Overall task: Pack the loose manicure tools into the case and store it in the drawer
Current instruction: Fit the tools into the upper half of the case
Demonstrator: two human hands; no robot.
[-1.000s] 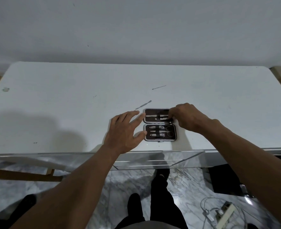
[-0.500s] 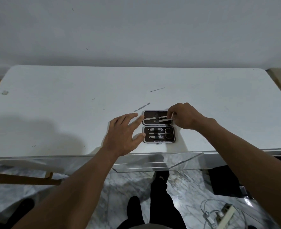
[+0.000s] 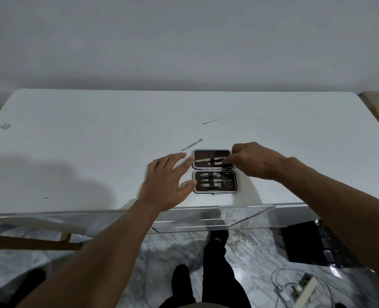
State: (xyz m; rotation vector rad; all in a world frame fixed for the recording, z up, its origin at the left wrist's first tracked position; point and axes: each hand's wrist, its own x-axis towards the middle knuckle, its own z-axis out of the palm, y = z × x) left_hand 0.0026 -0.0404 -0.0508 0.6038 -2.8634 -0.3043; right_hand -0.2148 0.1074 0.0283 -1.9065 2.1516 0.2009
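A small dark manicure case (image 3: 214,171) lies open flat on the white table (image 3: 95,152) near its front edge. Its near half holds clippers and scissors (image 3: 226,182) under straps. A metal tool (image 3: 209,160) lies in the far half. My right hand (image 3: 255,161) pinches the right end of that tool with curled fingers. My left hand (image 3: 166,181) lies open, its fingertips and thumb touching the case's left edge. Two loose tools lie on the table beyond the case: a flat pusher (image 3: 192,145) and a thin probe (image 3: 212,121).
A clear acrylic drawer front (image 3: 206,216) runs under the table's front edge. Below are a marble floor, my legs, a dark box (image 3: 313,243) at the right and a power strip with cables (image 3: 304,290).
My right hand has shifted slightly right along the case's far half, still pinching the tool there. The left hand stays at the case's left edge.
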